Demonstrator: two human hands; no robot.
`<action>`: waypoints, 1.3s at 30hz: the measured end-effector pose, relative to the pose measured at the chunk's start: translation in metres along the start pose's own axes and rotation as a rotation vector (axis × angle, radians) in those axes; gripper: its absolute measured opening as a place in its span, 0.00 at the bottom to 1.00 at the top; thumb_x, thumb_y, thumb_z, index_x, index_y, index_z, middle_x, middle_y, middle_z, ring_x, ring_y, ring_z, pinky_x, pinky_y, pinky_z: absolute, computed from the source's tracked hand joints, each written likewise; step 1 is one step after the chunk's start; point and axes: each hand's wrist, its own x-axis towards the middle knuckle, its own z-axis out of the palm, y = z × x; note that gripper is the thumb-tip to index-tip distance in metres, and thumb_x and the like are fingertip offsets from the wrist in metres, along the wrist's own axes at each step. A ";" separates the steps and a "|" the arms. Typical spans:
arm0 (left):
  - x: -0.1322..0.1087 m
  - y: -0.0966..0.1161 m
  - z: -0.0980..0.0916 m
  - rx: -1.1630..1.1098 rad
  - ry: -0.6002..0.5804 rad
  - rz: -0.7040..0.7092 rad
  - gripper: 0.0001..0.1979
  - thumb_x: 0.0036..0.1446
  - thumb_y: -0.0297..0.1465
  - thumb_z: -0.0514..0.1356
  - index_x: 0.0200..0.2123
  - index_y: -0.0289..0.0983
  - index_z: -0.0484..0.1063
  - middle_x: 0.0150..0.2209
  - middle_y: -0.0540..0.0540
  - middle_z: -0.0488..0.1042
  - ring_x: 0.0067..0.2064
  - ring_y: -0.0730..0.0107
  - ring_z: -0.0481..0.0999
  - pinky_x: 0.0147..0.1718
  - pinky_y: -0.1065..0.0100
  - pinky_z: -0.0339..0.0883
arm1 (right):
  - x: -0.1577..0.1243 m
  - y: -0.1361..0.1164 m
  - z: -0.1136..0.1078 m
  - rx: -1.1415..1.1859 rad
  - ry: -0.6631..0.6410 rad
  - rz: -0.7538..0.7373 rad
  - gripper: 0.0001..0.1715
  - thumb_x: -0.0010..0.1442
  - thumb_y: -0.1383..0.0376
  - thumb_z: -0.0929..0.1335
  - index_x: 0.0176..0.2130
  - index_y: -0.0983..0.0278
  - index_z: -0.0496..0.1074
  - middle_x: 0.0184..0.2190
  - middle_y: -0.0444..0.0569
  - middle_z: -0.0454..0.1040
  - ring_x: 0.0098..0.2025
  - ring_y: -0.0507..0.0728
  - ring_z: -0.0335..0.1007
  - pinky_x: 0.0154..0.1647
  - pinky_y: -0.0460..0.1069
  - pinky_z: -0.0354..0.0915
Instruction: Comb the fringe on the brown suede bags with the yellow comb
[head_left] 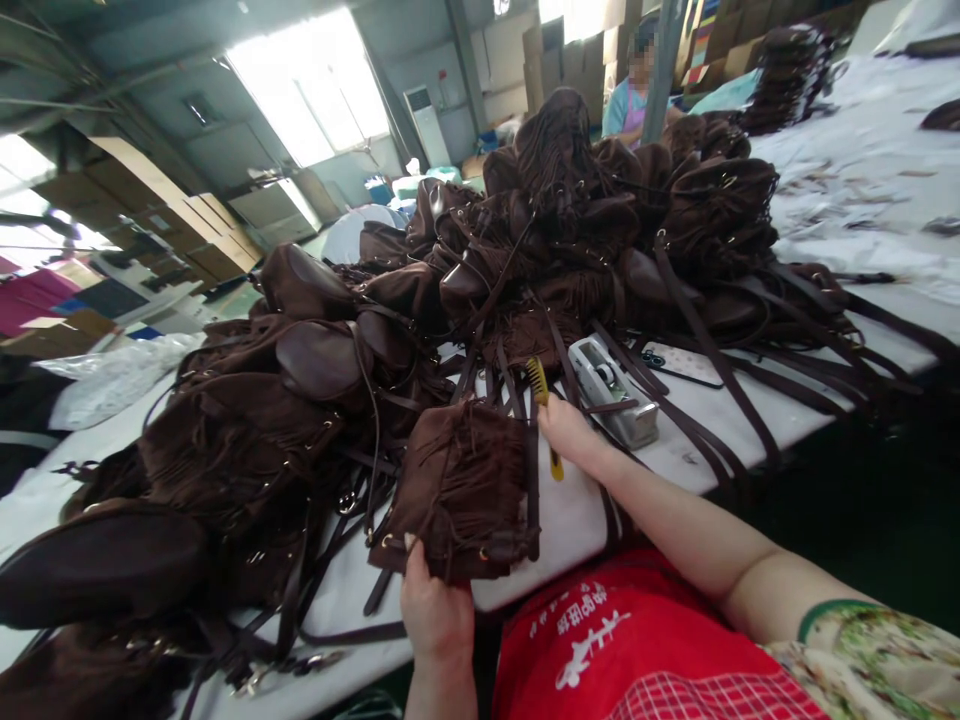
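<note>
A dark brown fringed suede bag (459, 490) lies on the white table (570, 520) right in front of me. My left hand (433, 610) is closed on the bag's near bottom edge, pinning it at the table's rim. My right hand (568, 432) is closed round a yellow comb (541, 400), whose teeth point up just past the bag's right side among loose brown straps.
A big heap of the same brown bags (570, 220) covers the table's middle and left, with straps trailing over the edge. A metal tape dispenser (613, 388) sits to the right of my right hand, scissors (654, 358) behind it. Another person (630, 100) works at the far end.
</note>
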 end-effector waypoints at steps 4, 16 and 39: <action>0.005 -0.007 -0.010 0.439 0.085 0.236 0.31 0.32 0.28 0.67 0.46 0.33 0.71 0.48 0.35 0.74 0.57 0.40 0.65 0.58 0.48 0.55 | -0.011 0.003 -0.018 0.089 0.068 -0.050 0.20 0.68 0.67 0.52 0.49 0.73 0.64 0.37 0.58 0.75 0.39 0.57 0.73 0.39 0.47 0.64; -0.003 -0.005 0.001 0.438 0.012 0.380 0.27 0.38 0.33 0.66 0.46 0.35 0.71 0.48 0.37 0.74 0.57 0.46 0.66 0.60 0.51 0.54 | -0.061 -0.035 0.028 -0.158 -0.010 -0.326 0.30 0.62 0.74 0.55 0.63 0.73 0.50 0.38 0.59 0.74 0.31 0.57 0.74 0.27 0.48 0.65; 0.032 0.048 -0.001 -0.583 -0.086 -0.287 0.23 0.63 0.30 0.40 0.48 0.42 0.73 0.49 0.48 0.75 0.56 0.67 0.68 0.59 0.59 0.57 | -0.014 -0.017 0.017 0.028 -0.003 -0.002 0.21 0.68 0.66 0.52 0.55 0.73 0.58 0.42 0.62 0.74 0.39 0.60 0.75 0.35 0.50 0.66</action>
